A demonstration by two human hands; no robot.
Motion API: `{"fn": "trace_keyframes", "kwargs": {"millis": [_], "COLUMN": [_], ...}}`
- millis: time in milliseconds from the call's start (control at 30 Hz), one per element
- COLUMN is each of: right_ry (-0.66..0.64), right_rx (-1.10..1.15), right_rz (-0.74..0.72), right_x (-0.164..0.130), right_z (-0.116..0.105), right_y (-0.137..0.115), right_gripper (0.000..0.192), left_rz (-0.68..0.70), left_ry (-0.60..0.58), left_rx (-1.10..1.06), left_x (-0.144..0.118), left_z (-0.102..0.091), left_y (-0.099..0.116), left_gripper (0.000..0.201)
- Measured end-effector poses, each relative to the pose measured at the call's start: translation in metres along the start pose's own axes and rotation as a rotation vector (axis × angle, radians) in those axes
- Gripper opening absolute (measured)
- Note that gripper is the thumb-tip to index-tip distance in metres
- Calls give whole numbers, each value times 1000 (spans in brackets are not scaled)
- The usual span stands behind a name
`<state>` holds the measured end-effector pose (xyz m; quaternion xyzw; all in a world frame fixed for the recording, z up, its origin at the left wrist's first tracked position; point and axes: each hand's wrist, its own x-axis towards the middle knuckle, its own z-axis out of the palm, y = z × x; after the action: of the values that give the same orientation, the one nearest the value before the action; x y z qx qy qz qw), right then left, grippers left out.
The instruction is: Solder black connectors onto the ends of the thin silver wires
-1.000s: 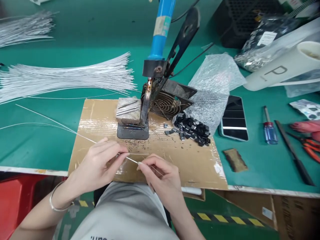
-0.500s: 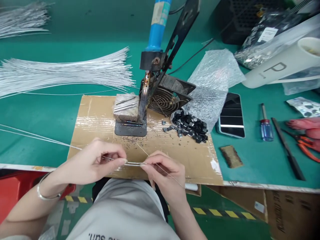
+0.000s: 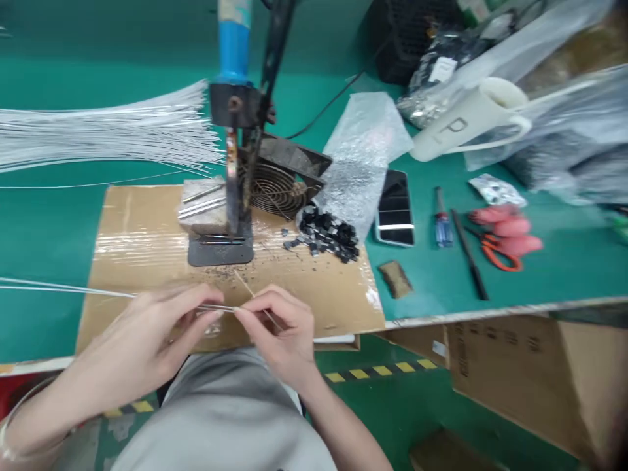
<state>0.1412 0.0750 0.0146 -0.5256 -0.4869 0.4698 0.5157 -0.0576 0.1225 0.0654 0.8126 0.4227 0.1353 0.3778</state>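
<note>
Left hand: grip closed, thumb and fingers pinching thin white wires that trail off leftward over the green surface.
Right hand: grip closed, fingertips pinched on the same wires' ends, meeting the left hand over the near edge of the cardboard sheet.
Behind the hands: blue-handled soldering iron on a stand, small fan, heap of small black parts.
Far left: fanned bundle of white wires.
Right: phone, screwdriver, red-handled pliers.
</note>
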Motion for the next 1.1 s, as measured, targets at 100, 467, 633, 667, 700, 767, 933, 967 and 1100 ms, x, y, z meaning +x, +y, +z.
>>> {"fn": "trace_keyframes", "kwargs": {"millis": [100,467,633,667,700,767,933,967,1100], "right_ry": [32,-80,-59,-46,-33,-20,-25,-26,-22], "right_rx": [-34,123,114,106,97,82,81,85,109], "right_rz": [6,129,111,102,95,89,96,95,86], "right_x": [0,-1,0,-1,-1,-3,-4,-4,-3], "right_z": [6,-5,-8,-9,-10,-10,-6,-6,-5], "right_y": [1,7,8,9,9,10,9,9,7], "right_gripper": [18,27,37,35,31,21,16,15,13], "left_rz": [43,-241,-310,-313,-315,-320,-292,-279,-286], "left_ry": [207,44,84,87,89,88,104,110,112], "left_rx": [25,-461,-580,-589,-593,-587,-545,-546,-579], "left_x": [-3,7,8,7,7,5,5,5,6], "left_z": [19,30,30,30,29,29,28,28,30], "left_y": [2,1,3,3,3,3,6,6,7], "left_gripper": [14,22,24,24,24,25,22,22,22]}}
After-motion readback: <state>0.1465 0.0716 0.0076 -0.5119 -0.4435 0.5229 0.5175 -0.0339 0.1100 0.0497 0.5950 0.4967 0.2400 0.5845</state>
